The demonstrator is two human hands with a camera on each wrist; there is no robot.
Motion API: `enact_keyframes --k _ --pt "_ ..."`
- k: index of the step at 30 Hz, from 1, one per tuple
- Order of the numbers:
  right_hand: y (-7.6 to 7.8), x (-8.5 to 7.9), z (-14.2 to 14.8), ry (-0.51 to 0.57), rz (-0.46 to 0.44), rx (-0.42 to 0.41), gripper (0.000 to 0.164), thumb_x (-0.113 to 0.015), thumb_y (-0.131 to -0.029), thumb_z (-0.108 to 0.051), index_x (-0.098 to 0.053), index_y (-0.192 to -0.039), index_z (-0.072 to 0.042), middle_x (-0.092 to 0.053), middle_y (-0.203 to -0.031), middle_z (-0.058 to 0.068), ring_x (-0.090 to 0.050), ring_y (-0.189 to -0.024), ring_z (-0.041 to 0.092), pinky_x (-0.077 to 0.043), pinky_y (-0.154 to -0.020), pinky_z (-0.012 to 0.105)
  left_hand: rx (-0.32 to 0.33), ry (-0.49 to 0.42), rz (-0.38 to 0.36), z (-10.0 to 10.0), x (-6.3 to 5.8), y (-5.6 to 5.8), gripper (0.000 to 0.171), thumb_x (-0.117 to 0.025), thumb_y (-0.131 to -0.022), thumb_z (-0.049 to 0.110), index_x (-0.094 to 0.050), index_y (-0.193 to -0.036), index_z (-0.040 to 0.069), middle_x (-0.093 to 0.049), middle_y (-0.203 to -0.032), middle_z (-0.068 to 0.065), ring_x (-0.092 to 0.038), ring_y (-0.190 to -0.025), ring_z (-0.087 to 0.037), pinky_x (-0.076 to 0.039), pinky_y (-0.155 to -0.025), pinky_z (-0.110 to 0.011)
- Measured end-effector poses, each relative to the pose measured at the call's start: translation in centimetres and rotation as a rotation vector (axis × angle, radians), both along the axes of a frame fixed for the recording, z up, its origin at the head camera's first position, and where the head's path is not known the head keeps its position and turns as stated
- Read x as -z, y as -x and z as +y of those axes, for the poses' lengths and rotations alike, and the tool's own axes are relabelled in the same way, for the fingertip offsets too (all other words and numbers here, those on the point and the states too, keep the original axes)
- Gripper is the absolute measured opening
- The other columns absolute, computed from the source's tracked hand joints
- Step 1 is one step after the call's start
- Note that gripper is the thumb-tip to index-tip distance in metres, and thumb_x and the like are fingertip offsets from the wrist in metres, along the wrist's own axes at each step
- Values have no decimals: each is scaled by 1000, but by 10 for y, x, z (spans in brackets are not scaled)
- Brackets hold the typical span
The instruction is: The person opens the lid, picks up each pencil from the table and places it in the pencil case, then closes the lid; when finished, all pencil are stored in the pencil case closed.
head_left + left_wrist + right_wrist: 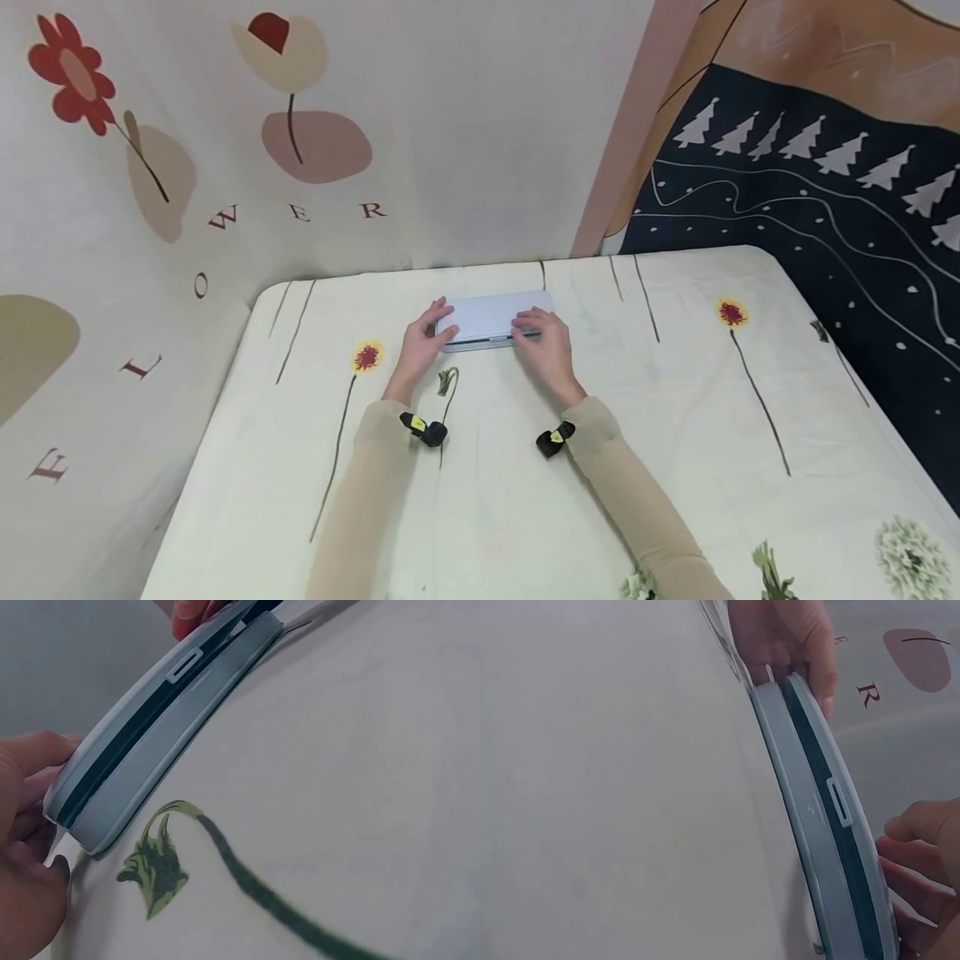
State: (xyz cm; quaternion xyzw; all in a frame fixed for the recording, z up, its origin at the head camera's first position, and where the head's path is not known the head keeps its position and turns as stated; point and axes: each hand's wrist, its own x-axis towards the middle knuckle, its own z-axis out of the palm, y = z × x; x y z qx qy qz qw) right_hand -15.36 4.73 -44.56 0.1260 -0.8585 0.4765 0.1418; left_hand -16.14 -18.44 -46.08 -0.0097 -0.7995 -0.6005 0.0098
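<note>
A slim, pale blue-white plastic case (492,315), shaped like a pencil case, lies flat near the table's far edge. Its lid stands slightly raised, with a dark gap along the front. A small clasp (184,666) sits at the middle of the lid's front edge. At the left end, my left hand (424,340) grips the case between thumb and fingers. My right hand (546,343) holds the right part of the lid, its fingers on top and its thumb by the front edge. What lies inside the case is hidden.
The table is covered by a white cloth (487,500) printed with flowers and stems. Behind it hangs a pale curtain (480,167) with flower prints and letters. Dark fabric with white trees (810,200) hangs at the right. Each wrist carries a small black camera (555,438).
</note>
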Motion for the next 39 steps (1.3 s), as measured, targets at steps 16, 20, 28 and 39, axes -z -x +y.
enact_keyframes --k 16,20,28,39 --pt "-4 11 -15 -92 -66 60 21 -78 -80 -12 -76 -100 -9 -63 -112 9 -48 -112 30 -24 -104 50 28 -11 -62 2 2 0 61 -63 -92 3 -37 -146 0 -22 -158 -4 -15 -144 -17 -16 -115 -25" --pt "-4 12 -15 -105 -64 60 29 -79 -79 -12 -74 -107 -8 -61 -118 10 -47 -112 32 -26 -101 51 37 -11 -82 2 -1 0 62 -63 -92 4 -35 -147 0 -20 -159 -3 -13 -145 -16 -15 -115 -24" --pt "0 10 -14 -103 -123 41 32 -78 -81 -17 -73 -112 -11 -58 -126 9 -45 -116 32 -24 -101 50 56 -26 -95 7 -30 -12 61 -60 -91 -3 -32 -145 -9 -18 -158 -16 -12 -145 -27 -14 -117 -33" --pt "6 -11 -18 -220 -287 42 34 -76 -83 -18 -71 -117 -17 -52 -130 7 -41 -117 32 -23 -100 51 25 -44 -79 3 0 2 63 -62 -91 1 -34 -148 2 -20 -159 -3 -13 -145 -16 -13 -115 -25"
